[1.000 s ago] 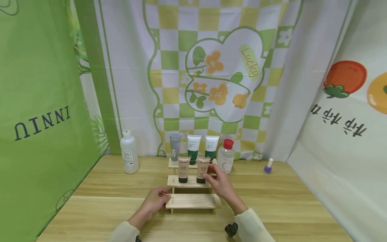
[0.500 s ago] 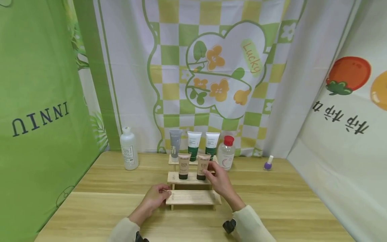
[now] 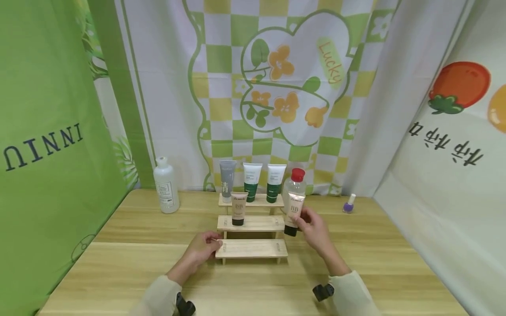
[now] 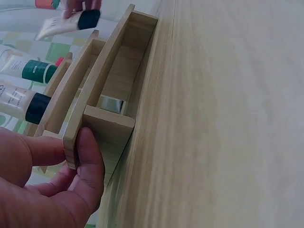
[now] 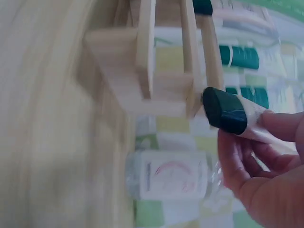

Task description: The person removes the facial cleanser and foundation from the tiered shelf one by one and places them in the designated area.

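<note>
Letters "BB" are plain to see on the small beige tube [image 3: 294,204] that I watch from far off. My person's right hand [image 3: 315,229] pinches it, tipped a little, just past the right end of the wooden rack's [image 3: 253,249] middle step. The left hand [image 3: 199,251] pinches the left end of the lowest step. A second BB tube [image 3: 239,207] stands on the middle step. On top stand a grey tube [image 3: 227,175] and two white-and-green tubes [image 3: 251,174] (their words are too tiny for me). Behind the held tube is a clear bottle [image 3: 291,186] with a red cap. The back cloth [image 3: 276,145] says "Lucky".
</note>
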Available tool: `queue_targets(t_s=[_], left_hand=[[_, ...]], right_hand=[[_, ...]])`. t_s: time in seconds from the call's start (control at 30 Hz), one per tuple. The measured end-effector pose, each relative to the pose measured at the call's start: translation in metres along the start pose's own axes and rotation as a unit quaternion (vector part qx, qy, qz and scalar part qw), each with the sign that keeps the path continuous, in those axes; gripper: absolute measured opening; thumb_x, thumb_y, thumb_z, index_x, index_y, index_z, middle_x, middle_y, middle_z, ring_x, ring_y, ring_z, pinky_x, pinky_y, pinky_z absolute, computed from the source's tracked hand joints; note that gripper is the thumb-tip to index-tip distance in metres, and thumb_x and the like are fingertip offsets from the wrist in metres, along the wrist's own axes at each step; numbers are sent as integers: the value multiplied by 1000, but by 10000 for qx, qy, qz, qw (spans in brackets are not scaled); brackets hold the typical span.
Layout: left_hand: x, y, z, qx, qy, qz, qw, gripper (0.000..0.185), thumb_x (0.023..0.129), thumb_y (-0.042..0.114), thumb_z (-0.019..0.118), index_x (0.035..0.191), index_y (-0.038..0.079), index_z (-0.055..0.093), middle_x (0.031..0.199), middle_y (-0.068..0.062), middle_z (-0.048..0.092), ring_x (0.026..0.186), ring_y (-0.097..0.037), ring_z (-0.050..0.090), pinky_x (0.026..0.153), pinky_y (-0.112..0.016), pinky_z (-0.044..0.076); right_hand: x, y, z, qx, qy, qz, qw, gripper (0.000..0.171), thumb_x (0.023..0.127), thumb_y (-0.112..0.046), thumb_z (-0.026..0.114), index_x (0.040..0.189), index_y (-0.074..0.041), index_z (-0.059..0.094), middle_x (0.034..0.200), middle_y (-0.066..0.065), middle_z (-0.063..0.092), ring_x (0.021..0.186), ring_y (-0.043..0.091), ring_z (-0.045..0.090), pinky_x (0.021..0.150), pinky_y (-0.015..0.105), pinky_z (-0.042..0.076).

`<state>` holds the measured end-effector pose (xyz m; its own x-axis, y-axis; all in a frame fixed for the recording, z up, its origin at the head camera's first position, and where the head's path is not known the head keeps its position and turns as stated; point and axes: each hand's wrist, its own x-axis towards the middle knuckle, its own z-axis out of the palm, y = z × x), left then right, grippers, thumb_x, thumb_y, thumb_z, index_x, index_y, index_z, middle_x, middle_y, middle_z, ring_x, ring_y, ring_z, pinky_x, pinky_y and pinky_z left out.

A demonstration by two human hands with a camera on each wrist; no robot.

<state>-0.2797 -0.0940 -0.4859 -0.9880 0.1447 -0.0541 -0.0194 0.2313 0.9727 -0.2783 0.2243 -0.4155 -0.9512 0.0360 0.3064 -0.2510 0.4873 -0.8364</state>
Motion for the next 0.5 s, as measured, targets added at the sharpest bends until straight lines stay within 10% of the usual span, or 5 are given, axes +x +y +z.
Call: queue_targets(t_s=[0.5], left_hand=[[1, -1, 1, -68, 15, -54, 10000, 28, 85, 6, 58, 109, -7, 56, 82, -9, 59, 68, -15, 56, 60, -30, 49]], right_hand=[[-13, 43, 0, -1219, -1015, 1297, 9788, 13, 81, -10, 66, 83, 2, 62, 63, 6, 55, 54, 16, 52, 49, 29, 45]])
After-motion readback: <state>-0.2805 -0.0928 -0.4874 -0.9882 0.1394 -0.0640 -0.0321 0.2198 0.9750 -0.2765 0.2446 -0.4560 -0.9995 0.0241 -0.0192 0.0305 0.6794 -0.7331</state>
